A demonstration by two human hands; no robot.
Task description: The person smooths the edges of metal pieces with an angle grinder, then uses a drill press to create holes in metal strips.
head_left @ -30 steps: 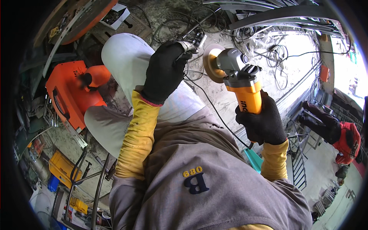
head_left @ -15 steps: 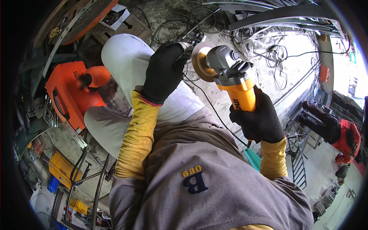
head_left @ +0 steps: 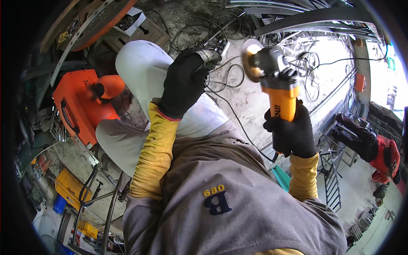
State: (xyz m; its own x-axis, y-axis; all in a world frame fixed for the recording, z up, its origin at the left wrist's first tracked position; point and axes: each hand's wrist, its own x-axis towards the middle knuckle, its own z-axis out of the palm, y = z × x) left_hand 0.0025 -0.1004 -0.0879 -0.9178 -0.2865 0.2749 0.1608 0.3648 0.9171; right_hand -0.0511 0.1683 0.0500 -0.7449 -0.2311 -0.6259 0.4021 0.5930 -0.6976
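My right hand [head_left: 294, 135], in a black glove, is wrapped round the orange body of an angle grinder [head_left: 279, 91]. The grinder's head points away from me, and its round disc [head_left: 250, 61] faces left, clear of my left hand. My left hand [head_left: 182, 85], also black-gloved, is closed above my knee, its fingertips pinching a small metal piece [head_left: 222, 48]. The fingers hide much of that piece, so its exact kind cannot be told. A dark cord [head_left: 238, 121] runs below the grinder toward my right forearm.
An orange machine housing [head_left: 78, 108] stands left of my knee. Metal strips [head_left: 314, 21] are stacked at the far right, with loose cables [head_left: 312, 76] on the floor. A person in red [head_left: 384, 155] is at the right. Yellow toolboxes [head_left: 70, 187] lie at the lower left.
My right hand has drawn the grinder to the right, so the disc is now farther from my left hand. My left hand has barely moved and keeps its pinch.
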